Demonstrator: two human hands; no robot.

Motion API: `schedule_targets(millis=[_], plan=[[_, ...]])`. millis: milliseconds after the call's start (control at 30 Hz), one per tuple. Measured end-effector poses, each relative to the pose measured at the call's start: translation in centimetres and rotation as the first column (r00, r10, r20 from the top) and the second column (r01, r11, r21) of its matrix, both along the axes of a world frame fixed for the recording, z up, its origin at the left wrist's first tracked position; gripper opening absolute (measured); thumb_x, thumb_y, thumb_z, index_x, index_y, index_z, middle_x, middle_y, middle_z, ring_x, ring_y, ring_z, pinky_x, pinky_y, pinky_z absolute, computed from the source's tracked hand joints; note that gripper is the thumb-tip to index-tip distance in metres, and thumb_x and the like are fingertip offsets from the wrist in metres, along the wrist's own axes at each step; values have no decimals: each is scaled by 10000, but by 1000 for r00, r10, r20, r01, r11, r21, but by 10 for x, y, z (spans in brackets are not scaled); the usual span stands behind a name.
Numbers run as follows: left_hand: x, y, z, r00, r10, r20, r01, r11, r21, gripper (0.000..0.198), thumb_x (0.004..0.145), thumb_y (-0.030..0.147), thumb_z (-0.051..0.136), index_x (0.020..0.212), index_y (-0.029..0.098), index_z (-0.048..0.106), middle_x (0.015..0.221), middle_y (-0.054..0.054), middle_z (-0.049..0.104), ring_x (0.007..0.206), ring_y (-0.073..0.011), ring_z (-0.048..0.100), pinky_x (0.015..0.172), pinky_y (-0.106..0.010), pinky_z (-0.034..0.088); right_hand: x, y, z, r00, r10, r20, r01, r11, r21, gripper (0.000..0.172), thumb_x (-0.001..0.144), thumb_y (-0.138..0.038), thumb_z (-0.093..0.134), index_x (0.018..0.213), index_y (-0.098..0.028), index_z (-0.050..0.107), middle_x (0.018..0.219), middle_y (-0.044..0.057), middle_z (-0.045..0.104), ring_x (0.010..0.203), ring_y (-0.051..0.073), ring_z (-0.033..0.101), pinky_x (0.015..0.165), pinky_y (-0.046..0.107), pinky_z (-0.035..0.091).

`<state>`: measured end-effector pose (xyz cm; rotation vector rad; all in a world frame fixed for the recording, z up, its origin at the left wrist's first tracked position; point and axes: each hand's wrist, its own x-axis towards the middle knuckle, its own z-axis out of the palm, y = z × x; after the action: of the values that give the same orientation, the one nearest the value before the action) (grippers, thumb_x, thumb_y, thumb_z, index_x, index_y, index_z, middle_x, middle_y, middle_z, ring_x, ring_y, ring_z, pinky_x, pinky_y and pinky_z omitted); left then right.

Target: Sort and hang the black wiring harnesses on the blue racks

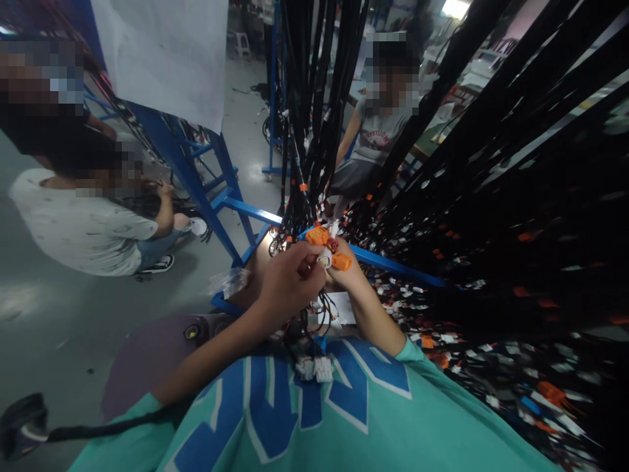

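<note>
My left hand [289, 278] is closed, thumb and fingertips pinched at a small white connector [324, 258] in front of my chest. Close beside it, my right hand [348, 265] is wrapped round a cluster of connectors; its fingers are partly hidden behind them. An orange connector [341, 262] lies against the right palm, and another orange connector block [317, 236] sticks up above the left fingertips. Between them shows a small dark red connector [333, 244]. Black wires [322, 308] hang below both hands, ending in white plugs [322, 369] against my shirt.
Thick bundles of black cable [319, 78] hang ahead, with a dense mass of harnesses [491, 229] on the right. A blue metal frame [250, 210] crosses in front, bearing a paper sheet [167, 59]. A crouching person [83, 223] is at left; another person [378, 131] sits beyond the cables.
</note>
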<state>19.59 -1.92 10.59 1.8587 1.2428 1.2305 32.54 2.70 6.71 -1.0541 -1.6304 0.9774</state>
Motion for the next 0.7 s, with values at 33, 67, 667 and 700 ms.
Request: schedule_targets(millis=[33, 67, 667, 700], plan=[[-1, -1, 0, 1000, -11, -6, 11, 1000, 8, 178, 711, 176, 508, 848, 148, 617, 558, 52, 512, 473, -60, 433, 497, -186, 346, 0, 0, 0, 1000, 10, -5, -10, 1000, -4, 132, 635, -299, 530, 646, -174, 492, 675, 3, 529, 677, 150, 489, 637, 266, 408], [-2, -1, -1, 999, -29, -14, 29, 999, 13, 175, 710, 169, 505, 847, 149, 613, 551, 54, 502, 470, -60, 434, 494, -184, 344, 0, 0, -1, 1000, 22, -19, -22, 1000, -10, 137, 625, -299, 546, 637, -173, 493, 666, -1, 525, 673, 148, 484, 631, 264, 405], [-21, 26, -70, 913, -207, -351, 84, 938, -336, 344, 708, 286, 545, 1026, 156, 551, 1080, -118, 620, 1056, -275, 548, 922, -403, 416, 62, 28, -49, 330, -536, -777, 3, 824, -566, 135, 807, -178, 501, 714, -191, 404, 476, -102, 324, 396, 46, 327, 488, 178, 391], [-22, 25, -77, 900, -263, -347, 96, 897, -432, 378, 717, 338, 542, 1044, 148, 546, 1096, -122, 617, 1061, -279, 548, 920, -396, 417, 62, 31, -52, 302, -563, -769, -10, 805, -593, 143, 828, -193, 486, 713, -191, 400, 466, -105, 318, 389, 45, 327, 491, 178, 394]])
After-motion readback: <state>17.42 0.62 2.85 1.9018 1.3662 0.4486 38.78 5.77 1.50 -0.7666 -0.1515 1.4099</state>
